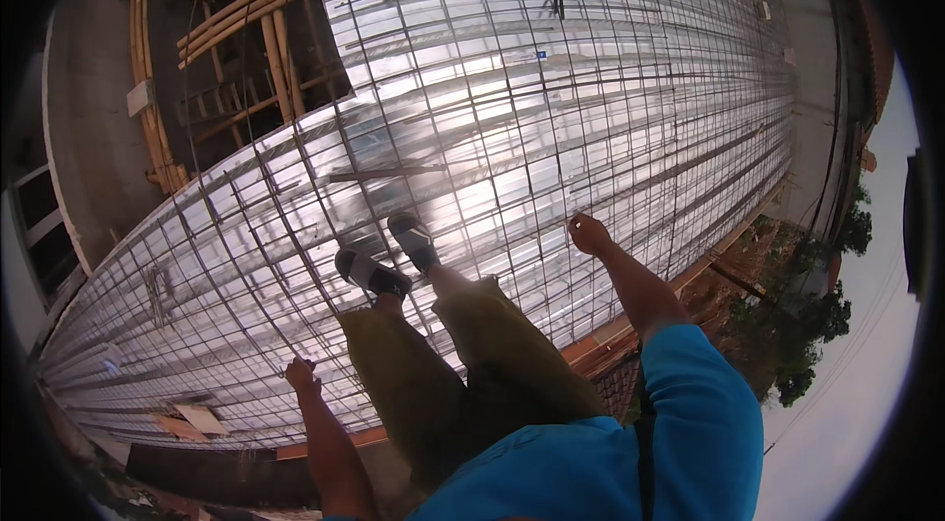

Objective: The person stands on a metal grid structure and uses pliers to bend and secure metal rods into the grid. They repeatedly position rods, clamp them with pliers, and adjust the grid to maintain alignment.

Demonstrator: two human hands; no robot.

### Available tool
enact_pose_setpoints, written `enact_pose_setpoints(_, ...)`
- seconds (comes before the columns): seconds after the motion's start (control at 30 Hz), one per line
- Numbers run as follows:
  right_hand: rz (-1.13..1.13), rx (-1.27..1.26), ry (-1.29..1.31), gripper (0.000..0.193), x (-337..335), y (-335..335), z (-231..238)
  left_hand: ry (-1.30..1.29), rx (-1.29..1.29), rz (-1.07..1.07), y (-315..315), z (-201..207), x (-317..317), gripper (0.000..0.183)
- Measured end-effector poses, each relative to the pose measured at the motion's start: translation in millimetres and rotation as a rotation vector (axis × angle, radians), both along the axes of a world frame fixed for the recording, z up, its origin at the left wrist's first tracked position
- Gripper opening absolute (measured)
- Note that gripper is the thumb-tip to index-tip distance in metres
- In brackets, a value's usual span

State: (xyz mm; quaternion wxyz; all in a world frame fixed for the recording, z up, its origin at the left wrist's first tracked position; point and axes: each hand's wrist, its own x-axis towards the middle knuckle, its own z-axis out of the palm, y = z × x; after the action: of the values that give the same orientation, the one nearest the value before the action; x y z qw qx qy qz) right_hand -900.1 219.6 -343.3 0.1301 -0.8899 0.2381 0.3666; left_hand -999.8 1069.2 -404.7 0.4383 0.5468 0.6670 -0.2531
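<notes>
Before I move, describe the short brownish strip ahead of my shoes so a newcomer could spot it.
Find the wide metal grid over the silvery decking, then the dark shoes standing there. Just beyond their toes, a short brownish strip lies roughly crosswise. It is broader and far shorter than the grid's long, thin bars around it.

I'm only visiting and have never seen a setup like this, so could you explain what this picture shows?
There is no machine here: you see a person's own left hand and right hand. The camera is worn on that person's head and looks down, so the wearer's shoes show too. Its wide lens bends straight edges near the rim. Underfoot, a grid of dark rods lies over shiny silvery sheeting. A dark strip lies just beyond the shoes, and bamboo poles show at upper left. Whether either hand holds anything is too small to tell.
</notes>
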Motion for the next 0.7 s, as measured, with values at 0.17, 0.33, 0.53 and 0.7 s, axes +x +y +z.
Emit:
enact_pose_setpoints(0.17,-0.053,0.264,0.201,0.036,34,88,30,0.257,-0.035,0.043,-76,66,53,0.104)
enact_pose_setpoints(0.33,0.027,0.581,0.052,0.034,53,135,38,0.153,-0.330,-0.895,-168,56,59,0.065)
enact_pose_setpoints(0.53,-0.016,0.539,0.022,0.032,105,96,32,-0.021,-0.536,-0.596,-286,60,130,0.046)
enact_pose_setpoints(0.7,-0.060,0.365,0.221,0.038,178,7,-3,0.058,-0.459,-0.481,-323,49,191,0.044)
